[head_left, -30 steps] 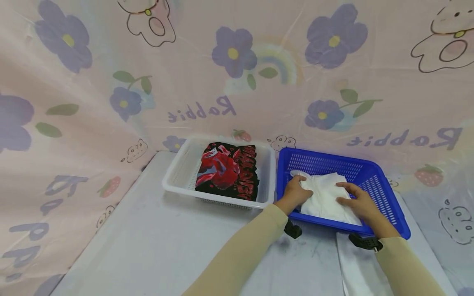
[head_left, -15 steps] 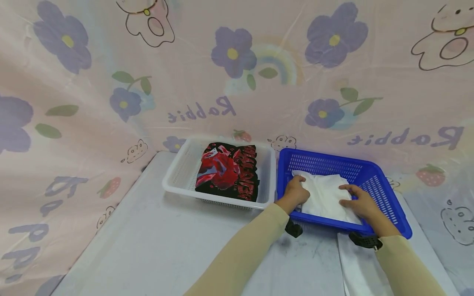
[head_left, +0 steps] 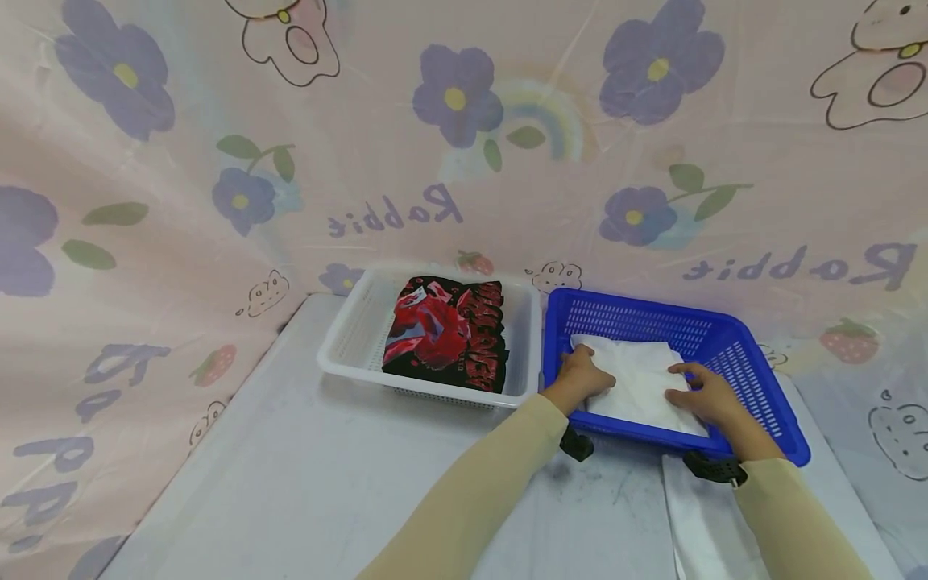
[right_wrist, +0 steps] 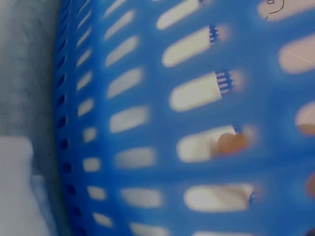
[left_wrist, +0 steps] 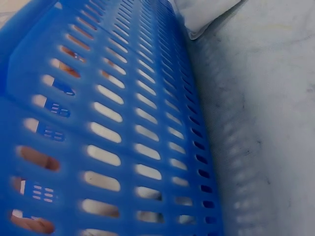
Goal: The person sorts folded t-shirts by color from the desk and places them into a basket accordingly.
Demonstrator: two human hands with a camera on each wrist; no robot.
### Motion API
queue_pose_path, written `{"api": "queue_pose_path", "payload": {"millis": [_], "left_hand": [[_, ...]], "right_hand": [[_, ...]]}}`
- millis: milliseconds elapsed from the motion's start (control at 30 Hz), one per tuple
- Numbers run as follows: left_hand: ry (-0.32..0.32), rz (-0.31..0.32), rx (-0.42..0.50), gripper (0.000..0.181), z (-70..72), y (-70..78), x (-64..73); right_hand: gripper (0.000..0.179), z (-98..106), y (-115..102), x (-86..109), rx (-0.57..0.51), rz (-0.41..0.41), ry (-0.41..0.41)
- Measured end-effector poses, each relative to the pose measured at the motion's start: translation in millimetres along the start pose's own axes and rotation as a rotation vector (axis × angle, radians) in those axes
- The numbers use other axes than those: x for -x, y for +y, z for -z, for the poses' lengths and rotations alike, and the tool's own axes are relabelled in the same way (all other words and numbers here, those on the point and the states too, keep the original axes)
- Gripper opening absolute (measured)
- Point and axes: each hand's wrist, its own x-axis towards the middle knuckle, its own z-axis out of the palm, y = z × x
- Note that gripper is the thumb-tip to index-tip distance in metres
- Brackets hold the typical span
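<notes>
A folded white cloth [head_left: 638,383] lies in the blue plastic basket [head_left: 652,306] on the right side of the table. My left hand [head_left: 577,379] rests on the cloth's left part, thumb over the top, some fingers hidden from view. At the cloth's right edge, my right hand [head_left: 710,396] touches it with thumb and forefinger spread apart. Both wrist views look mostly at the basket's slotted wall [left_wrist: 113,108]; pale cloth and bits of fingers show through the slots [right_wrist: 197,96].
A white plastic basket [head_left: 348,330] stands left of the blue one, holding a folded black garment with red print [head_left: 442,338]. Another white cloth [head_left: 706,515] lies on the table in front of the blue basket. A patterned curtain [head_left: 377,161] hangs behind.
The cloth's upper edge looks flatter and straighter than a second ago. My left hand has shifted slightly on it; the right hand stays at its right edge.
</notes>
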Motion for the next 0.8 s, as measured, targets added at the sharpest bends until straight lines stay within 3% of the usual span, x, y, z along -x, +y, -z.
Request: {"api": "queue_pose_path", "payload": {"millis": [67, 167, 267, 333, 400, 500, 667, 800], "left_hand": [[0.022, -0.035, -0.019, 0.053, 1.2, 0.1, 1.4], [0.082, -0.139, -0.059, 0.053, 3.1, 0.3, 4.4], [0.136, -0.294, -0.046, 0.050, 7.4, 1.4, 10.5], [0.139, -0.410, 0.005, 0.048, 11.7, 2.0, 16.0], [0.107, -0.502, 0.075, 0.045, 17.1, 1.9, 23.1], [0.031, -0.591, 0.158, 0.042, 26.2, 0.3, 35.0], [-0.074, -0.663, 0.248, 0.040, 34.8, -13.0, 57.0], [-0.109, -0.703, 0.384, 0.037, 28.2, -28.1, 74.6]], "right_hand": [[0.065, -1, -2, 1.6, 0.004, 0.018, 0.046], [0.064, -1, -6, 5.3, -0.013, 0.078, 0.149], [0.060, 1, -14, 12.7, -0.035, 0.158, 0.247], [0.058, 4, -19, 20.2, -0.049, 0.213, 0.289], [0.056, 8, -25, 29.6, -0.046, 0.269, 0.313], [0.055, 13, -30, 44.1, -0.026, 0.343, 0.332], [0.054, 13, -21, 73.4, -0.002, 0.377, 0.314], [0.051, 10, -3, 99.9, -0.009, 0.383, 0.288]]}}
